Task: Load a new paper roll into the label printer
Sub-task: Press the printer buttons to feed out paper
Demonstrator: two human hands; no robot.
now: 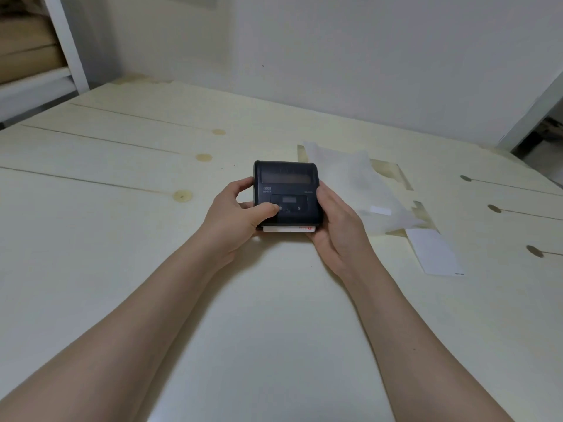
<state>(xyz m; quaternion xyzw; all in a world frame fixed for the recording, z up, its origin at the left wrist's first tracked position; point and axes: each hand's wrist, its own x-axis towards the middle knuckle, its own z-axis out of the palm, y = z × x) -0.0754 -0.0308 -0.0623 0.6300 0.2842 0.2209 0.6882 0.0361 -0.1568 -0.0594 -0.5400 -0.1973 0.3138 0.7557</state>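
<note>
- The label printer (pixel 286 193) is gripped at mid-frame by the left hand (pixel 240 220), thumb on its panel.
- Its right side is clasped by the right hand (pixel 338 226).
- White paper (pixel 359 184) is laid on the desk (pixel 122 239) just right.

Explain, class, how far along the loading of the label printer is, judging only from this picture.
Looks done: the label printer has its lid shut, and white paper pokes out of its near edge; an empty wrapper lies on the table. In hand: the left hand and right hand grip its sides, the left thumb on the button panel. Left: probably a feed test; the roll itself is hidden.
</note>
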